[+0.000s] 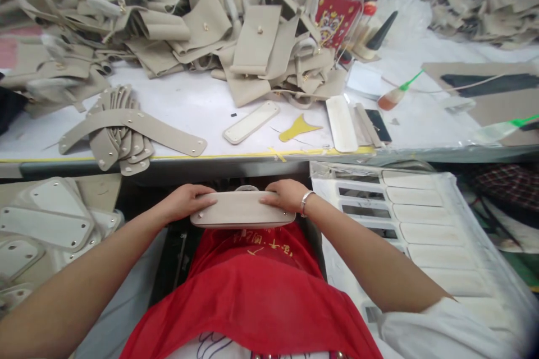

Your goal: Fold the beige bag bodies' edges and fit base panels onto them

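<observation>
Between my two hands, above the red apron (261, 286), is a beige bag piece (240, 209) with a long flat panel facing me and small metal studs near its ends. My left hand (191, 202) grips its left end, thumb on the panel and fingers behind. At the right end my right hand (288, 196) holds it the same way. A pale loop shows behind its upper edge; the far side is hidden. On the table ahead lie a similar studded oval panel (251, 122) and a yellow scraper-shaped piece (300, 128).
Studded beige straps (126, 123) lie stacked at left, below a large heap of beige bag parts (202, 28). White-faced oval panels (54, 213) pile up at lower left. A rack (351, 190) at right carries pale panels (425, 235). A green-tipped glue bottle (391, 98) lies further back.
</observation>
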`<state>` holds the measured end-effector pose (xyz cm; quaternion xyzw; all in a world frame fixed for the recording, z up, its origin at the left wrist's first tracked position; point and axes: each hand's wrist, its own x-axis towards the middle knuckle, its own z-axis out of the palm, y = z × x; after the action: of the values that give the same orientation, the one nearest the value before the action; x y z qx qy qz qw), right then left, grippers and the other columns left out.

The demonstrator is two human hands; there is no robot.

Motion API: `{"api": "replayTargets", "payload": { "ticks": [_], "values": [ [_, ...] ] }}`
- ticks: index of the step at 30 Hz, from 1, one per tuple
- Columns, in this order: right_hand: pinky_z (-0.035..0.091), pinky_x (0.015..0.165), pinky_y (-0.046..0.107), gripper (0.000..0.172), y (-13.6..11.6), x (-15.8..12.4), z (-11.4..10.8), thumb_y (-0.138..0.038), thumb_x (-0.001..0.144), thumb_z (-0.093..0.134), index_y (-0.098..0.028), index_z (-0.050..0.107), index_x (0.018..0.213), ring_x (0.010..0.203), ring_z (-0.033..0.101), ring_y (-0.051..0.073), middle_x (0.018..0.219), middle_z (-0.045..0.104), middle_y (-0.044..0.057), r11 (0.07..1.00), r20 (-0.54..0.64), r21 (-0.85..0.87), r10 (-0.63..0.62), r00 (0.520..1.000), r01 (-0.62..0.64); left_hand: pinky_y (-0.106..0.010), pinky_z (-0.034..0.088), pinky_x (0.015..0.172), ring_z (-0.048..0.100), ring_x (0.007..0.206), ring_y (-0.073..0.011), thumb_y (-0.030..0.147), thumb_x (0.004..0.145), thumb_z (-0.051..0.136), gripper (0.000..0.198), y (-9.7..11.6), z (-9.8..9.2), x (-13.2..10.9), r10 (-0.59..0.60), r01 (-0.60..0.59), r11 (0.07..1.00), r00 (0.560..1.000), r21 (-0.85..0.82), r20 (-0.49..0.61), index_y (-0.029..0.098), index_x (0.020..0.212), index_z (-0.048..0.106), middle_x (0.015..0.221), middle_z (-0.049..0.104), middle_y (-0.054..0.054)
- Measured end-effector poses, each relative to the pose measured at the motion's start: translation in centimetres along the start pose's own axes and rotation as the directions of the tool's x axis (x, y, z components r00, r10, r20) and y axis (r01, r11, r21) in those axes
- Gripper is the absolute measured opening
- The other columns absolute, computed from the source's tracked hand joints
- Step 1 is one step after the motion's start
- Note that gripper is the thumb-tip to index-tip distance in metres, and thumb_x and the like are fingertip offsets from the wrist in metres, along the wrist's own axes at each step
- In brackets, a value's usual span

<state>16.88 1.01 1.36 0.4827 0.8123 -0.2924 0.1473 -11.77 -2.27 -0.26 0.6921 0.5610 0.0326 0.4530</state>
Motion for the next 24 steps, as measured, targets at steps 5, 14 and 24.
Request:
{"api": "replayTargets", "payload": {
  "ticks": [5,14,24],
  "values": [
    [0.041,0.070,0.029,0.055,-4.1,2.3,-0.3,-0.067,0.075,0.043,-0.021,0.068,0.093,0.090,0.060,0.025,0.098,0.067,0.009,1.000,0.005,-0.003,0.005,1.000,-0.005,-0.025,0.045,0.073,0.062,0.086,-0.0228,0.059,0.076,0.043,0.054,0.9,-0.3,0.5,-0.022,0.017,0.994,0.999,0.107,0.045,0.020,0.103,0.067,0.094,0.070,-0.002],
    [0.045,0.076,0.030,0.068,5.8,-4.6,5.2,-0.060,0.087,0.018,-0.012,0.059,0.112,0.091,0.061,0.020,0.108,0.063,0.013,0.651,-0.097,0.752,0.269,0.958,-0.107,-0.038,0.030,0.101,0.044,0.119,-0.0283,0.063,0.067,0.055,0.087,6.1,4.4,0.8,0.296,-0.232,0.812,0.954,0.535,-0.036,0.011,0.134,0.037,0.135,0.045,-0.015],
    [0.043,0.073,0.030,0.059,4.5,-8.1,6.7,-0.061,0.086,0.026,-0.016,0.065,0.079,0.072,0.058,0.017,0.078,0.065,0.007,0.612,-0.319,0.782,0.227,0.920,0.120,-0.038,0.036,0.096,0.046,0.109,-0.0276,0.047,0.063,0.065,0.073,11.4,7.9,2.9,0.396,-0.313,0.732,0.918,0.605,-0.003,0.013,0.123,0.044,0.123,0.050,-0.014]
  ]
}}
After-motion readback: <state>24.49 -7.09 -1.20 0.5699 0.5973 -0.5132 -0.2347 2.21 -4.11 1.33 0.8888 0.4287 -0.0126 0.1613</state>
